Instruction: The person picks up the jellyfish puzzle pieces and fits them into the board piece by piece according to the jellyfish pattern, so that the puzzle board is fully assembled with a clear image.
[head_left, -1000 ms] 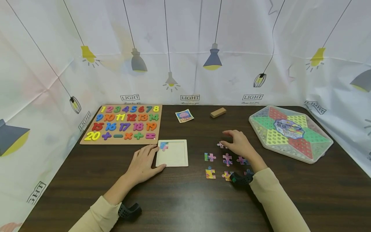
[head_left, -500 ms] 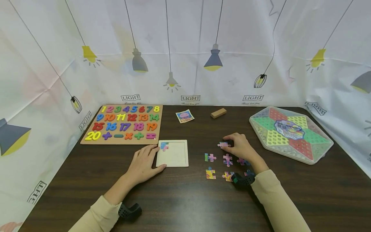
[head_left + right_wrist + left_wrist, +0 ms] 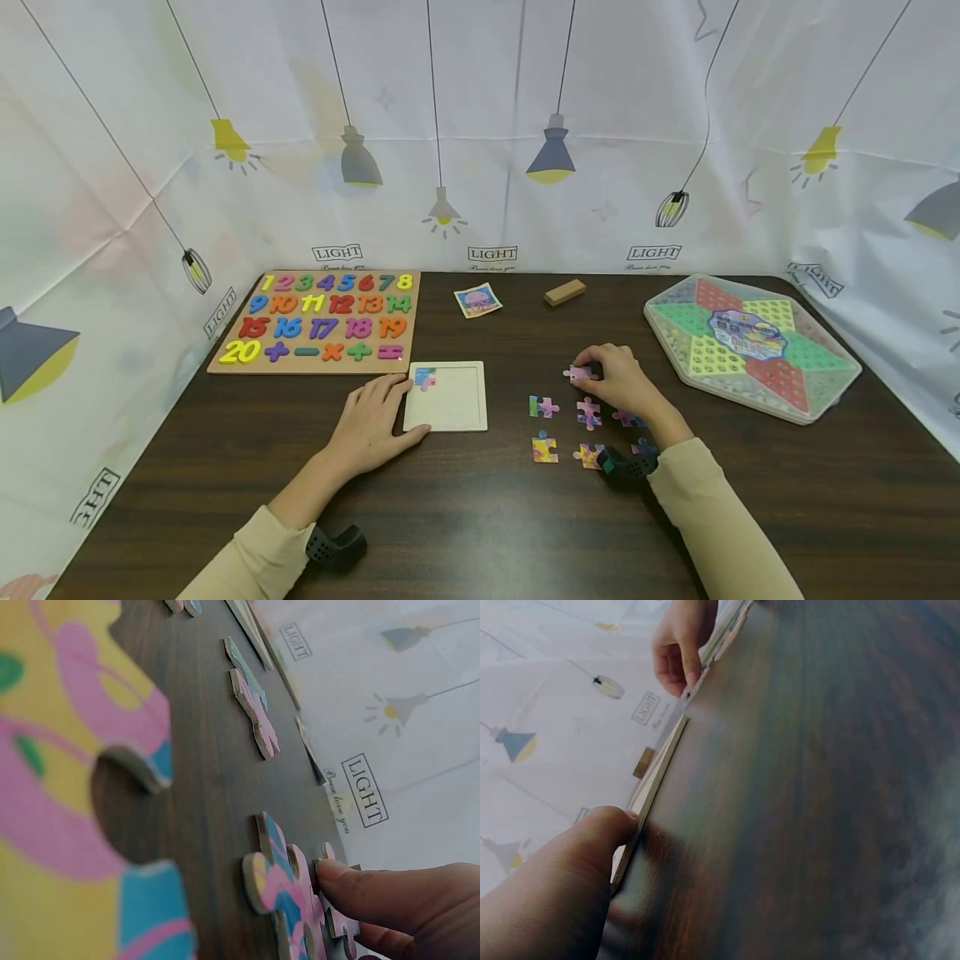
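My right hand (image 3: 617, 377) pinches a pink jigsaw puzzle piece (image 3: 577, 373) between thumb and fingers, at the back of a group of loose pieces. The right wrist view shows the thumb against that piece's edge (image 3: 341, 919). Loose nearby lie a green-and-pink piece (image 3: 543, 407), a pink-and-blue piece (image 3: 588, 412) and a yellow piece (image 3: 545, 448). My left hand (image 3: 367, 425) rests at the left side of the pale puzzle tray (image 3: 457, 408), its thumb touching the near edge and the fingers fairly straight. One blue-and-pink piece (image 3: 425, 377) sits in the tray's upper left corner.
Behind the tray stands a wooden number board (image 3: 322, 321). A small picture card (image 3: 477, 300) and a wooden block (image 3: 565, 292) lie at the back. A hexagonal board game box (image 3: 750, 346) is at the right. Printed cloth (image 3: 487, 100) hangs behind the table.
My right hand has come down slightly and its thumb and fingers have closed on the pink puzzle piece. The left hand and tray stay in place.
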Demonstrator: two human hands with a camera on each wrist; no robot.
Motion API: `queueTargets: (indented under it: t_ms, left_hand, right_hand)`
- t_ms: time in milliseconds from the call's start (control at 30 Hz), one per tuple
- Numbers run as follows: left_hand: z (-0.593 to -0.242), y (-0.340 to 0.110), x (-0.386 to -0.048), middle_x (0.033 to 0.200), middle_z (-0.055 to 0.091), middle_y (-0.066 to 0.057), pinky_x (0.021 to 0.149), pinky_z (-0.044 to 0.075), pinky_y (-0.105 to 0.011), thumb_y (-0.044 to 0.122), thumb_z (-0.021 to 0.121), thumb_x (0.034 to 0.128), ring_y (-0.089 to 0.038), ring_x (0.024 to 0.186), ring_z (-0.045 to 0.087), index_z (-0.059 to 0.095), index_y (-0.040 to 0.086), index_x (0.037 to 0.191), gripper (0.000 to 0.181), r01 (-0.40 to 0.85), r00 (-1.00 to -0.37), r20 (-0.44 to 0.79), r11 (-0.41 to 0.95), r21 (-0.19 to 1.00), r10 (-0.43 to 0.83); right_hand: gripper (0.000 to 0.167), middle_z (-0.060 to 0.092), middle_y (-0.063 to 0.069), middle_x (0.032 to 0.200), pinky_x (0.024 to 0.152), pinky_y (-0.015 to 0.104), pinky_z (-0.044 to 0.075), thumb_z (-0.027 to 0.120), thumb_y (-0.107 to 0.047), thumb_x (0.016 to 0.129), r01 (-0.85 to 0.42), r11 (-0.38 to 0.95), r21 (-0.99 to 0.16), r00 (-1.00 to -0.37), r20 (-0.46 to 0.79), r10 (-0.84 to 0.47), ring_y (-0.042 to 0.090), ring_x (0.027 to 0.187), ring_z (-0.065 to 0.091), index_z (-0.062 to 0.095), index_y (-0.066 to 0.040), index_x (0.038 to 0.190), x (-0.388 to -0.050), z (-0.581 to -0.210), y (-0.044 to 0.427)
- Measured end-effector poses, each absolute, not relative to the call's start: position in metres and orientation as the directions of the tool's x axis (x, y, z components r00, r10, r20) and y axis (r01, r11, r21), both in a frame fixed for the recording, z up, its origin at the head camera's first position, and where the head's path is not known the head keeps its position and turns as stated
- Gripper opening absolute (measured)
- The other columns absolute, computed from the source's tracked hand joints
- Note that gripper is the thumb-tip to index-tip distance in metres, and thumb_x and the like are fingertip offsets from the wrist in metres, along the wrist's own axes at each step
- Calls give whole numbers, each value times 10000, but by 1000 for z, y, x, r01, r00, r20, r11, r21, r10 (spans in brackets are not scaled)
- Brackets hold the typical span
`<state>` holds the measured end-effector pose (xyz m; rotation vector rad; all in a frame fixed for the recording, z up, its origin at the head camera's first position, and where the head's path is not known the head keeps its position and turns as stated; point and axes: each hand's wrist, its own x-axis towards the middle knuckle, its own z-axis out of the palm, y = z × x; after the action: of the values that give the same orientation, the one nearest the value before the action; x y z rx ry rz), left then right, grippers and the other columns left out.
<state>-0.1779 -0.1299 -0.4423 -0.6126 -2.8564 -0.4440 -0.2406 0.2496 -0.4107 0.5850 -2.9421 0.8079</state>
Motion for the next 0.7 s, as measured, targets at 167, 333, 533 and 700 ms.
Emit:
queueTargets:
  t_ms: [167, 333, 533, 700]
  left_hand:
    - [-442, -130, -178, 1358, 405, -103, 968, 281, -503, 599, 524, 819, -277, 1252, 339, 459, 70, 1322, 733, 425, -898, 242, 870, 249, 369]
    - [-441, -130, -178, 1358, 404, -101, 968, 280, -502, 599, 523, 819, -276, 1252, 338, 459, 69, 1321, 733, 423, -898, 241, 872, 248, 367]
    - [-441, -130, -177, 1359, 404, -104, 968, 280, -503, 600, 523, 819, -280, 1252, 340, 461, 71, 1323, 734, 426, -898, 238, 869, 253, 371]
    - [-441, -129, -177, 1358, 407, -105, 970, 281, -506, 607, 518, 818, -282, 1251, 343, 461, 73, 1325, 739, 424, -899, 236, 870, 251, 370]
  right_hand:
    - [247, 617, 106, 939, 751, 433, 404, 700, -142, 809, -372, 773, -513, -925, 134, -356, 250, 835, 520, 609, -22, 1005, -242, -410, 249]
    - [244, 634, 107, 932, 734, 461, 414, 684, -135, 823, -370, 783, -501, -927, 146, -344, 248, 816, 564, 597, -27, 1024, -241, -409, 250]
    - [165, 638, 124, 972, 748, 442, 439, 615, -93, 869, -339, 796, -501, -941, 178, -288, 254, 834, 569, 610, -41, 1026, -240, -409, 249]
    - [146, 644, 120, 979, 725, 415, 462, 594, -67, 881, -318, 791, -523, -948, 199, -249, 237, 822, 577, 624, -44, 1022, -239, -408, 247]
